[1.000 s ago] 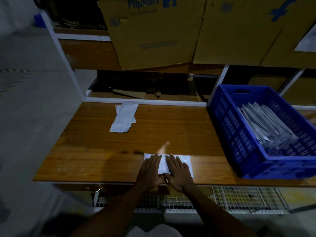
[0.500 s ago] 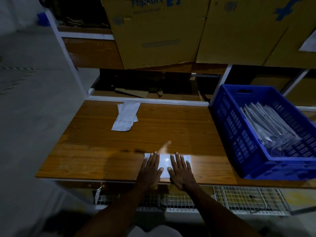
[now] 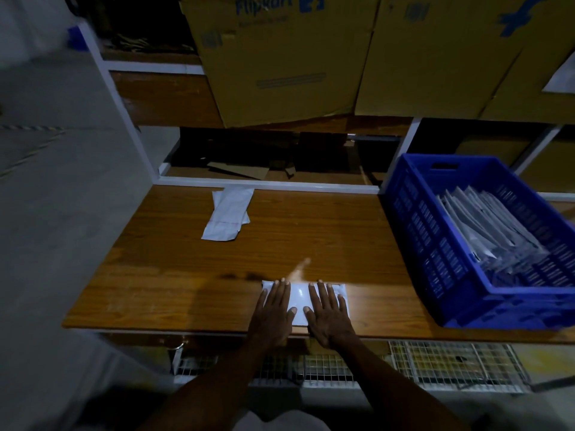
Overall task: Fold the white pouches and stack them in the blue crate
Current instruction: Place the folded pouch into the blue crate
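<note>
Both hands (image 3: 300,309) flat on, seemingly folded, pouch (image 3: 299,298).

Wooden table (image 3: 311,237) — pouches (image 3: 228,214), folded pouch (image 3: 299,298), blue crate (image 3: 441,253).

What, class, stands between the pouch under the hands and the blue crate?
Nothing visible: bare table runs from the pouch under both hands to the crate; only the crate's near wall must be cleared.

Probably warehouse: shelved Flipkart cartons (image 3: 280,57), blue crate (image 3: 451,275).
</note>
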Demonstrator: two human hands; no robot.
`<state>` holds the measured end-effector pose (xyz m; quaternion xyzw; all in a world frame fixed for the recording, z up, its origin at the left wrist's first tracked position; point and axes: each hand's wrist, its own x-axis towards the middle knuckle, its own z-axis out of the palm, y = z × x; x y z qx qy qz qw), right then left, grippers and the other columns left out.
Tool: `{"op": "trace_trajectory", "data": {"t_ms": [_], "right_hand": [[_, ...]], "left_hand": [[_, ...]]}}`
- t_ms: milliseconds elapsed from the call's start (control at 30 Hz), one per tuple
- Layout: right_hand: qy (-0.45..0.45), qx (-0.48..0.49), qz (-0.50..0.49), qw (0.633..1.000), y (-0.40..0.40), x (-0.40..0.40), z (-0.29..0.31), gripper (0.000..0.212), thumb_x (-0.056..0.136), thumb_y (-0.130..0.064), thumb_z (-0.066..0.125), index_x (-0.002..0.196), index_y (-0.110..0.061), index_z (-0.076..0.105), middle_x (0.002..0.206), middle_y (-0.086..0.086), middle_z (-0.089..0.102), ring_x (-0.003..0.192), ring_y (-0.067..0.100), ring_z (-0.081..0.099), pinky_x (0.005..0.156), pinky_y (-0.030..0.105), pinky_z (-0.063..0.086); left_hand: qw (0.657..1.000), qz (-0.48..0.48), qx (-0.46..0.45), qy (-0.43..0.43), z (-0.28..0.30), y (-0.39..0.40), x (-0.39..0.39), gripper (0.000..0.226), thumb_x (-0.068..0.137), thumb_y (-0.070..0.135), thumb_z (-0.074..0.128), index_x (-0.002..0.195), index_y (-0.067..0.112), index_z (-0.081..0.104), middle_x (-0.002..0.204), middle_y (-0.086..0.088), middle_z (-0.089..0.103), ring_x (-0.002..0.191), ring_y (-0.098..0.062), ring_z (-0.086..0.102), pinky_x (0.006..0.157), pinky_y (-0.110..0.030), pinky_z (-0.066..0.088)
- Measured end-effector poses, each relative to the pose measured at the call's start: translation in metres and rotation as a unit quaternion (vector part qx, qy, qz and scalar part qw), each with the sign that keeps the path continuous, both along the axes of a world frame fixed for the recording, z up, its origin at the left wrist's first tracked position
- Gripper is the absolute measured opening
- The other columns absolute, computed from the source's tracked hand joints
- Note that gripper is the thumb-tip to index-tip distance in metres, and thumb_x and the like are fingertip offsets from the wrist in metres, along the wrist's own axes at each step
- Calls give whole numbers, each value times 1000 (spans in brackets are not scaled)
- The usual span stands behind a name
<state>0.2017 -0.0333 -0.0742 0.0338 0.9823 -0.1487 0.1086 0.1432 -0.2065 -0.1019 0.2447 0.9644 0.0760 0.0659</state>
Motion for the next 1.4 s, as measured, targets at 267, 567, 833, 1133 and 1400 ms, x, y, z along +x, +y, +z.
{"op": "trace_trajectory", "data": {"t_ms": [267, 567, 833, 1133, 1400], "right_hand": [[-13, 14, -3, 1000, -1, -4, 3, 107, 66, -72, -37, 158, -24, -12, 160, 3, -25, 150, 22, -20, 121, 46, -8], [-96, 33, 10, 995, 2, -15, 4, 69, 103, -56, 9, 156, -22, -18, 159, 5, -31, 149, 24, -24, 121, 48, -9], [-108, 40, 27, 993, 5, -15, 11, 70, 104, -54, 14, 157, -20, -16, 161, 6, -27, 150, 27, -21, 121, 49, -5], [-24, 41, 38, 998, 16, -22, 37, 61, 101, -32, 38, 157, -18, 18, 162, 10, 24, 146, 34, 25, 111, 51, 33], [-16, 88, 53, 995, 18, -41, 51, 74, 77, -35, 72, 144, -22, 43, 138, 8, 49, 127, 32, 41, 103, 45, 34]], "left_hand": [[1000, 3, 4, 7, 2, 3, 1, 71, 104, 47, 25, 159, 16, -6, 161, -1, -18, 153, -19, -11, 120, -39, -10], [1000, -4, -19, -18, 5, 1, 1, 72, 97, 49, 26, 157, 9, 24, 163, -10, 22, 150, -26, 23, 123, -42, 8], [999, -4, -32, -20, 10, 3, 2, 74, 103, 49, 25, 159, 12, -4, 167, -7, -7, 154, -22, -8, 123, -41, -5], [997, -21, -13, -69, 41, -1, -19, 63, 105, 27, 42, 159, 16, 13, 167, -3, 10, 154, -23, 4, 123, -43, 5], [997, -53, -17, -49, 72, -2, -34, 75, 92, 35, 65, 154, 18, 27, 153, -5, 38, 142, -25, 31, 121, -47, 8]]}}
